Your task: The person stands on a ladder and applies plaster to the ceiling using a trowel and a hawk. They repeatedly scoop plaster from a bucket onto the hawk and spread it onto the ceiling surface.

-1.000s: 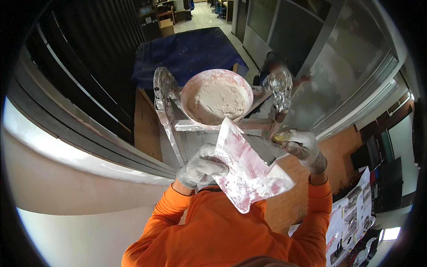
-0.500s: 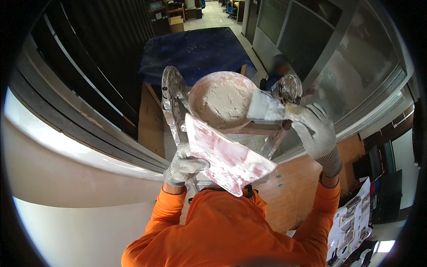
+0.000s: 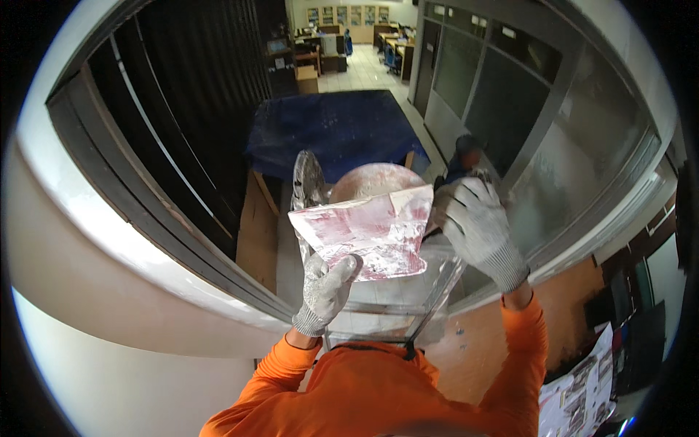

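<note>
My left hand, in a white work glove, is closed on the lower left edge of a pink putty board smeared with white compound. The board is raised and tilted in front of me. My gloved right hand is closed at the board's right edge. It grips the putty knife, whose blade is mostly hidden behind the board and fingers. Beyond the board, only the far rim and inner wall of a round pink tub show. The tub is at the top of a plaster-spattered stepladder.
A blue sheet covers a large table-like form beyond the ladder. Another person is low by the glazed partition at the right. A curved pale wall runs along my left. Printed sheets lie at the lower right.
The putty board has risen and levelled, now covering most of the tub. My right hand has moved left to the board's edge, and the putty knife's blade has gone from clear view.
</note>
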{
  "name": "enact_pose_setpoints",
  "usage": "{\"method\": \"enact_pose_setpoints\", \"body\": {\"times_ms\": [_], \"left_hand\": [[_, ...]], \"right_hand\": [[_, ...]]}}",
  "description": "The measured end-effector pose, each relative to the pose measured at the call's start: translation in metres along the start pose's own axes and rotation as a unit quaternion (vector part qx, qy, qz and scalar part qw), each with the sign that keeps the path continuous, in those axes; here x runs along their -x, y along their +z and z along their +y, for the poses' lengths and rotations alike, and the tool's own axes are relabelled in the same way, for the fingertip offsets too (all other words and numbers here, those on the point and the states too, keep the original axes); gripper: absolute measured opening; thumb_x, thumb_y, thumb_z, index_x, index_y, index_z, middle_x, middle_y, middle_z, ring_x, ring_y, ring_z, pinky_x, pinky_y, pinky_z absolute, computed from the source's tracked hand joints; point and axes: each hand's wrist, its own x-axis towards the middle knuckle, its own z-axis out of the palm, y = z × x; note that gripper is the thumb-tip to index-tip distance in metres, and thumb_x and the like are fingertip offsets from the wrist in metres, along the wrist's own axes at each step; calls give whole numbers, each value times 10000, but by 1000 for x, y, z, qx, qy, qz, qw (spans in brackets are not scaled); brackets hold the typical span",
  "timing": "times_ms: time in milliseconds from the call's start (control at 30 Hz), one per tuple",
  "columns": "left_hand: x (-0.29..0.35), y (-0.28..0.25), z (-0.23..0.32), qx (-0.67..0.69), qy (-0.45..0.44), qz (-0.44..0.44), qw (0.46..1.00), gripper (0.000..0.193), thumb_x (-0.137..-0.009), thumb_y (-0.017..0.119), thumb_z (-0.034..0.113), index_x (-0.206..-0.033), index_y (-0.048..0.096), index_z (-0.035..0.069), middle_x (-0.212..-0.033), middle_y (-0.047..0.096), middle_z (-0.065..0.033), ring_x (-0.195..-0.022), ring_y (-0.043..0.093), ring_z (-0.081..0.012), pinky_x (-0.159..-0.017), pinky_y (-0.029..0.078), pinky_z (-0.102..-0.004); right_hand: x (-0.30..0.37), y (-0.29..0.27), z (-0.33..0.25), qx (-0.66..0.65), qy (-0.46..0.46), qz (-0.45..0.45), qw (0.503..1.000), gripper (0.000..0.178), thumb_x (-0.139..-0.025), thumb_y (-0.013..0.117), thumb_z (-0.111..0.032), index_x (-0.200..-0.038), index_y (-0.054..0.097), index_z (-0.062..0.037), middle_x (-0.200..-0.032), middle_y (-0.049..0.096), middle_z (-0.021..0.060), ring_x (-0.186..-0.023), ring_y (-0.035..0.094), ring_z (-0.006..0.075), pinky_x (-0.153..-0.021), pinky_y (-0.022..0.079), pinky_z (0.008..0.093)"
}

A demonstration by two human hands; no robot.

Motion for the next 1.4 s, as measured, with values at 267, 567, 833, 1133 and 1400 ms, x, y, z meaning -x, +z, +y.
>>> {"method": "enact_pose_setpoints", "body": {"times_ms": [267, 567, 833, 1133, 1400], "left_hand": [[-37, 62, -14, 92, 124, -74, 985, 233, -1089, 530, 284, -1051, 576, 59, -1005, 550, 2, -970, 534, -136, -935, 463, -340], [-45, 100, 12, -191, 119, -164, 961, 525, -1029, 575, 247, -1452, 445, -35, -1419, 512, -176, -1346, 483, -296, -1162, 346, -412], [-89, 20, 51, -560, 437, 82, 699, 634, -885, 667, 84, -1488, 482, 22, -1501, 487, -194, -1391, 483, -341, -1177, 383, -434], [-135, -72, 31, -513, 173, 84, 836, 681, -932, 727, 218, -1529, 434, 68, -1492, 537, -178, -1359, 551, -320, -1142, 429, -389], [-134, -74, 31, -479, 163, 66, 860, 627, -955, 609, 40, -1552, 418, 75, -1534, 506, -144, -1396, 510, -252, -1173, 388, -349]], "right_hand": [[20, 17, -64, -728, 47, 168, 663, 892, -849, 858, -392, -1495, 408, 27, -1377, 549, 141, -1270, 553, 252, -1070, 468, 413], [-20, 2, -98, -711, 112, 339, 605, 415, -948, 749, -131, -1293, 564, 10, -1234, 636, 108, -1136, 627, 165, -948, 534, 328], [-76, -112, -8, -543, -42, 597, 589, 535, -1029, 614, -112, -1512, 399, -31, -1402, 552, 119, -1235, 566, 220, -1038, 504, 358], [-161, -200, -7, -77, 82, 670, 734, 393, -988, 547, -47, -1370, 623, 9, -1200, 596, 194, -1073, 594, 263, -1012, 454, 337], [-228, -273, -59, -638, 38, 555, 533, 310, -1078, 534, -209, -1240, 646, 30, -788, 619, -1, -726, 594, 117, -639, 493, 323]]}}
